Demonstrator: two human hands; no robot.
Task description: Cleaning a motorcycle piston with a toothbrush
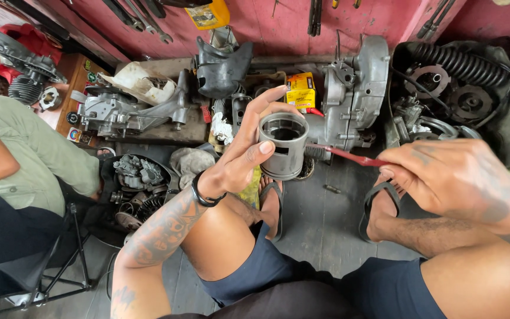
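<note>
My left hand (244, 155) holds a grey metal piston (283, 145) upright, thumb on its side and fingers behind it, with the hollow open end facing up. My right hand (453, 177) pinches the end of a thin red flat tool (349, 156), whose tip touches the piston's right side. Both hands hover above my knees and my sandalled feet (273, 201) on the dark wooden floor.
A grey engine casing (355, 88) lies just behind the piston, with a yellow box (300, 90) beside it. Another engine block (119, 109) sits at the left. A basin of small parts (140, 177) stands near a seated person's leg (25, 153). Black ribbed hose (461, 65) and metal discs fill the right.
</note>
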